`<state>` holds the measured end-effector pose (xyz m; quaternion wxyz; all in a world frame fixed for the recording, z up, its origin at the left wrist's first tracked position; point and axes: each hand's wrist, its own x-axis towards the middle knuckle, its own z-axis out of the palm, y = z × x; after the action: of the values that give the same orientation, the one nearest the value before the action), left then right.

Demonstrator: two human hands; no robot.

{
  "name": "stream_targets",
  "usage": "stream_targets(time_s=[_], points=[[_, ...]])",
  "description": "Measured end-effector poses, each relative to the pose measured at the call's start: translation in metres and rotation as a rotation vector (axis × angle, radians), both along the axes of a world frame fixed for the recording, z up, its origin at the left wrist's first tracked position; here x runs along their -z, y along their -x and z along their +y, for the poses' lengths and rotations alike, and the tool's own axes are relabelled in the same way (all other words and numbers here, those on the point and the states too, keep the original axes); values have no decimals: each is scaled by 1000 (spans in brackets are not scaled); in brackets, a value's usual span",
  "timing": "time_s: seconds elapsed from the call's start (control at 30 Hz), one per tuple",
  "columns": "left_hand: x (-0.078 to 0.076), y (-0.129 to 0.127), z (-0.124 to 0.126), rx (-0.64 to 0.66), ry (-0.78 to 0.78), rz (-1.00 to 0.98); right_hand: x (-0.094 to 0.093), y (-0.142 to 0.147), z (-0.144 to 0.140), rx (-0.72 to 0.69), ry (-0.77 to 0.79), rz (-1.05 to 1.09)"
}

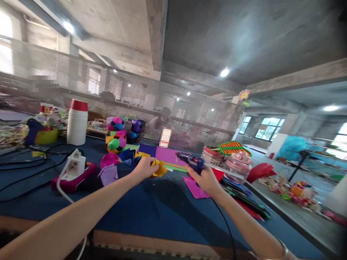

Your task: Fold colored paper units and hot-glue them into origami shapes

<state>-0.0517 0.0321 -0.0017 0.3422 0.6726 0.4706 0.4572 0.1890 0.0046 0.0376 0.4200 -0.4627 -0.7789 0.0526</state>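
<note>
My left hand [143,168] pinches a small folded yellow paper piece [159,168] just above the blue table [151,209]. A blue hot glue gun [190,161] is gripped in my right hand [205,179], its nozzle pointing left toward the yellow piece, a short gap apart. Its black cord runs down along my right forearm. Behind the hands lies a stack of coloured paper sheets [166,156]. A pink sheet [195,188] rests on the table under my right hand.
Folded paper balls [116,134] and folded purple and blue pieces [119,162] sit at centre left. A white power strip on a magenta box [73,172], black cables, a stack of paper cups [77,122], a clear jar [238,165] and a perforated metal screen [151,104] surround the work area.
</note>
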Motion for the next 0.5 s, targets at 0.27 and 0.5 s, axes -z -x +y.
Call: stream_targets(time_s=[0.27,0.5], points=[[6,9,15,-115,-51,33,25,31,4,-102,-73,-119],[5,10,12,-79,-121,101,28,26,-2,-100,-114,-184]])
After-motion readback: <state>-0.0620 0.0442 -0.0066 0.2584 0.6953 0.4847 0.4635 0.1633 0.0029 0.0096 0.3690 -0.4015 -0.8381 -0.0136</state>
